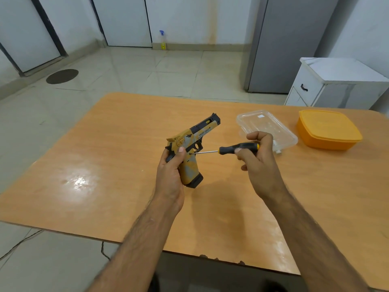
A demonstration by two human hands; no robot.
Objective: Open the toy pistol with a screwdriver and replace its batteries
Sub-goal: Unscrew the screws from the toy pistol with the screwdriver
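A: Wooden table (105, 165), bare in front. Toy pistol (190, 152) held up above its middle, muzzle pointing away.

B: Handling?

A: Looks like light, stiff plastic, probably slick. Best taken round the grip, and that's where the left hand (169, 175) is wrapped tight, thumb across the side.

B: And the tool?

A: Right hand (255, 159) pinched closed on the screwdriver (227, 149) handle. Tip sits at the frame just above the grip, likely on a screw; too small to confirm.
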